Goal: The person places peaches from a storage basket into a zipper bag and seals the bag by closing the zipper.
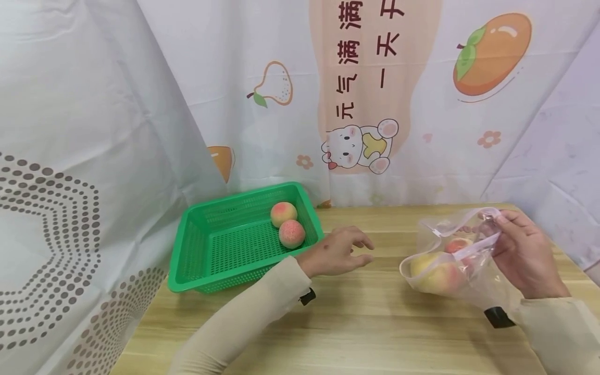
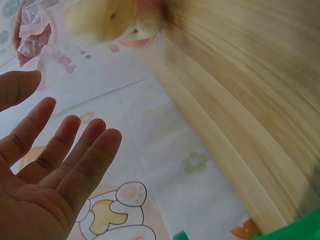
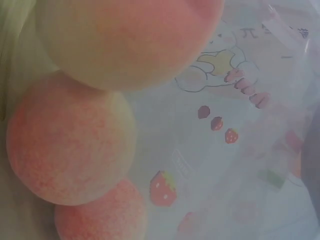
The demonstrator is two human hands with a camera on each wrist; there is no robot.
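Observation:
My right hand (image 1: 527,252) pinches the upper edge of a clear zip bag (image 1: 483,291) between thumb and fingers. Inside the bag lie several peaches, among them a yellow-pink peach (image 1: 438,273) and a redder peach (image 1: 458,246). Up close in the right wrist view, one peach (image 3: 70,137) shows through strawberry-printed plastic. The bag's mouth gapes toward the left. My left hand (image 1: 335,252) hovers with relaxed, spread fingers and holds nothing, between the bag and the green basket's near right corner. In the left wrist view its palm (image 2: 37,200) is bare.
The green plastic basket (image 1: 248,271) stands at the left on the wooden table (image 1: 365,323). Two peaches sit at its right end, a paler peach (image 1: 283,214) behind a pinker peach (image 1: 291,234). A printed curtain (image 1: 276,151) hangs behind the table.

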